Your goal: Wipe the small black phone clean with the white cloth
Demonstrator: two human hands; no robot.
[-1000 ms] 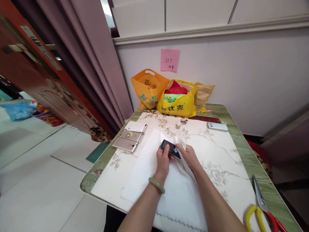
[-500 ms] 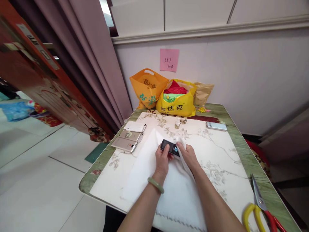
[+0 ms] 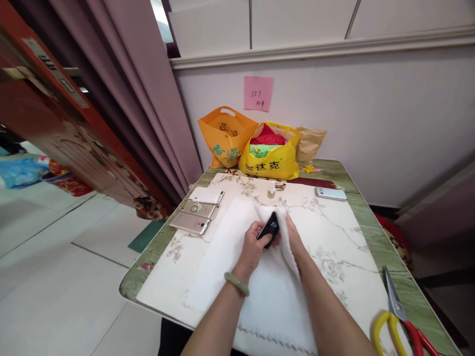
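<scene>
A small black phone (image 3: 272,225) is tilted steeply above the middle of the table. My left hand (image 3: 255,244), with a green bangle on the wrist, is closed around the phone's lower left side. On the other side, my right hand (image 3: 293,234) grips a raised fold of white cloth (image 3: 267,296) beside the phone; its fingertips are mostly hidden behind the fabric. The rest of the cloth lies spread under both forearms, its zigzag edge toward me.
Several phones lie about: a white one (image 3: 207,195) and gold ones at left, a silver one (image 3: 331,193) at back right. A small bottle (image 3: 272,190) stands behind the cloth. Open scissors (image 3: 399,311) rest at front right. Orange (image 3: 226,133) and yellow (image 3: 270,165) bags line the wall.
The phone has turned from lying sideways to a steep tilt. My right thumb has left the phone's front, and the cloth fold now stands higher beside it.
</scene>
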